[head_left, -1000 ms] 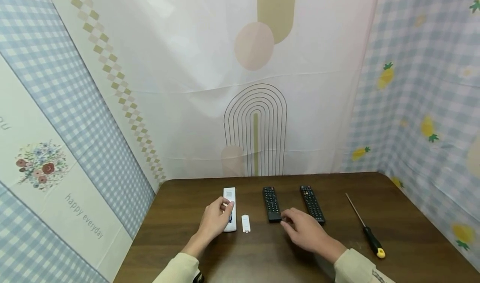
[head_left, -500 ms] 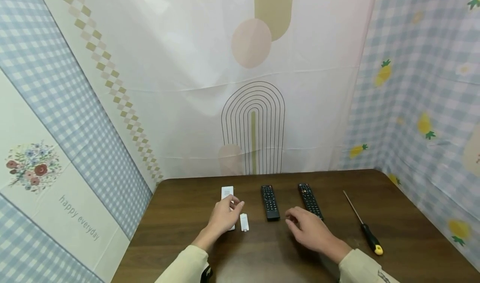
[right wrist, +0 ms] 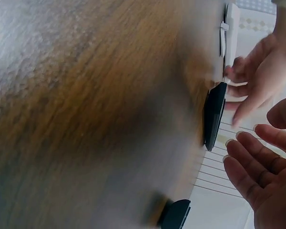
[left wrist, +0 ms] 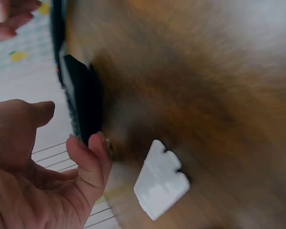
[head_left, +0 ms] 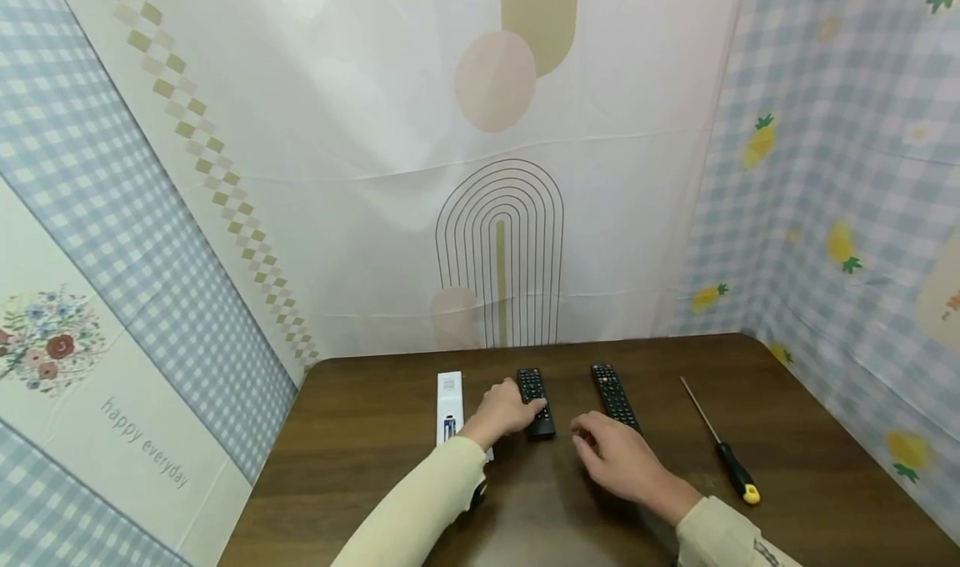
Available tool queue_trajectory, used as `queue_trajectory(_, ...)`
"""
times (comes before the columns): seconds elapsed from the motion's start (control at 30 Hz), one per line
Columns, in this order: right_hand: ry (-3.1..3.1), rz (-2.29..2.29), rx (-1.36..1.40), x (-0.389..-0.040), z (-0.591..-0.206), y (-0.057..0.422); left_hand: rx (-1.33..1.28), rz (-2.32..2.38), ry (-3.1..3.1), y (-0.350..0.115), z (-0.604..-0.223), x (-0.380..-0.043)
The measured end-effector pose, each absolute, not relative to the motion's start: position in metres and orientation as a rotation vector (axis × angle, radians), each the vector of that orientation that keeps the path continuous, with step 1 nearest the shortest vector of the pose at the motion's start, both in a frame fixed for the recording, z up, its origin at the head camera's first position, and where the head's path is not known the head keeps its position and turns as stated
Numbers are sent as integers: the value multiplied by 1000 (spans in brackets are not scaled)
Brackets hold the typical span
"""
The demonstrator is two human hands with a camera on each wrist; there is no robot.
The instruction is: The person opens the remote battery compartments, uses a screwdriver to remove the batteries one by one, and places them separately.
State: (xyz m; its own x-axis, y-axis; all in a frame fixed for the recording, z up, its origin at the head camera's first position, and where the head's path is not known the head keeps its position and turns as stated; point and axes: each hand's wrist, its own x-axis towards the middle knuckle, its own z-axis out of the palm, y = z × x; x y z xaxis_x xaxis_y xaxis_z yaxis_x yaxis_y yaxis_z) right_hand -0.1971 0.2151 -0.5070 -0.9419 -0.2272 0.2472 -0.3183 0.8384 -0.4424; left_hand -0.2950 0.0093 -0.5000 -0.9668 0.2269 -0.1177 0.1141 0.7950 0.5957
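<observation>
Work in progress at a brown wooden table (head_left: 352, 475): your left hand (head_left: 501, 407) reaches over the middle black remote (head_left: 542, 424), its thumb across the keys, its grip not closed. Whether it touches the casing, these angles cannot settle. Your right hand (head_left: 618, 460), at four o'clock from that remote, waits with fingers loosely bent, holding nothing.

Done, by the look of it: the white remote (head_left: 450, 396) at nine o'clock lies back upward and uncovered, a battery (head_left: 450, 428) showing inside. What appears to be its cover, a small white panel (left wrist: 161, 186), lies loose between seven and eight o'clock, largely hidden behind your left arm in the head view.

Outstanding, as far as can be judged: the panel is not fitted, and the middle black remote lies keys up, with no sign of work on it. The second black remote (head_left: 615, 393), at three o'clock, also faces keys up, its near end screened by your right hand. Both backs are face down, so you cannot tell what they contain. A screwdriver (head_left: 731, 460), between three and four o'clock, lies apart from both hands. One remote of three shows any work, which suggests an early stage.
</observation>
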Motion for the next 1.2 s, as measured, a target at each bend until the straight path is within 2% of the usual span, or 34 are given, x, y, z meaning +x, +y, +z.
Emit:
queue_trajectory(0.23,-2846,745,402,-197,-506,216,194,731,2875,36,-516,-325)
queue_trajectory(0.47,-2822,784,409,-195,-505,217,148,745,2905,53,-565,-364)
queue_trajectory(0.7,-2816,787,420,-194,-504,217,150,888,2810,48,-514,-326)
queue_trajectory(1.2,-2749,807,359,-195,-500,219,143,1382,2645,5,-501,-316)
